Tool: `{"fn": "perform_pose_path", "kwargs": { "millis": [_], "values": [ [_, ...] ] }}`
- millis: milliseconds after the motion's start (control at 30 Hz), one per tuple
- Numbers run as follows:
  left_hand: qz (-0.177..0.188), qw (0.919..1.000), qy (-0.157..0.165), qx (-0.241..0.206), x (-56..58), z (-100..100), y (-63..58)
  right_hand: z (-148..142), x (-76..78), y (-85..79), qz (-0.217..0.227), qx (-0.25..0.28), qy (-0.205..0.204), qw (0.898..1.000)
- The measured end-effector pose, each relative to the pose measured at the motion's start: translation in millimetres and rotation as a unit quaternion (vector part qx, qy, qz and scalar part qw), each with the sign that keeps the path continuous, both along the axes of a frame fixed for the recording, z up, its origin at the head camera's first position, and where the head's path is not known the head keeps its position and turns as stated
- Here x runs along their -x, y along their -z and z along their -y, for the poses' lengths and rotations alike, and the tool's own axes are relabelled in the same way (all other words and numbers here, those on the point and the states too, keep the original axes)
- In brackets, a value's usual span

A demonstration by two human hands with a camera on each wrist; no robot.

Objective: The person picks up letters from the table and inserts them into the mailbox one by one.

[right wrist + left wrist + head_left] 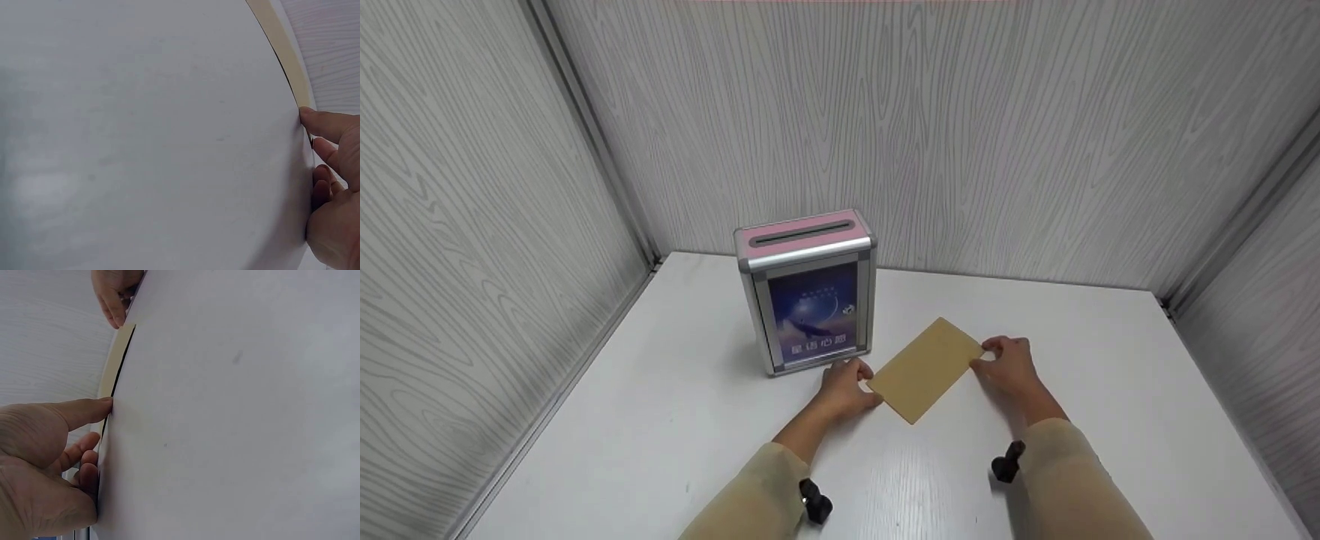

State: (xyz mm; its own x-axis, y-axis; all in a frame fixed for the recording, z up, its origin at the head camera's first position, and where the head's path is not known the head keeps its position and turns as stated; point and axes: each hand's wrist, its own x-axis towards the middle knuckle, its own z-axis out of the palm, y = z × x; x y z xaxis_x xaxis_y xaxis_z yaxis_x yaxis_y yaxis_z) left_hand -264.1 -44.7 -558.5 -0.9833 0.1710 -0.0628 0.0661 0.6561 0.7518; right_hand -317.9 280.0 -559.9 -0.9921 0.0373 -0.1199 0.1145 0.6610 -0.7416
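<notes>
A flat tan kraft-paper envelope (928,369) lies at a slant low over the white table, its plain side up. My left hand (846,390) holds its left corner between thumb and fingers. At the right corner, my right hand (1009,365) pinches it in the same way. The left wrist view shows the envelope (115,363) almost edge-on, with a thin dark line under it and the left thumb (90,410) at its near edge. In the right wrist view the right thumb (323,121) presses that edge too. Whether the envelope touches the table I cannot tell.
Just behind my left hand stands a pink-topped letter box (810,296) with silver edges, a slot (802,233) on top and a blue picture on its front. Grey wood-grain panels (885,135) enclose the white table (675,405) at the back and sides.
</notes>
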Motion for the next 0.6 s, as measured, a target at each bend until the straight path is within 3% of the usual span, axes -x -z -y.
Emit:
{"fn": "perform_pose_path", "kwargs": {
  "millis": [600],
  "values": [
    [0.014, 0.9999, -0.006, 0.001, 1.5, -0.9, -1.3, 2.2, 0.1, 2.1, -0.017, -0.028, -0.015, 0.999]
  ]
}}
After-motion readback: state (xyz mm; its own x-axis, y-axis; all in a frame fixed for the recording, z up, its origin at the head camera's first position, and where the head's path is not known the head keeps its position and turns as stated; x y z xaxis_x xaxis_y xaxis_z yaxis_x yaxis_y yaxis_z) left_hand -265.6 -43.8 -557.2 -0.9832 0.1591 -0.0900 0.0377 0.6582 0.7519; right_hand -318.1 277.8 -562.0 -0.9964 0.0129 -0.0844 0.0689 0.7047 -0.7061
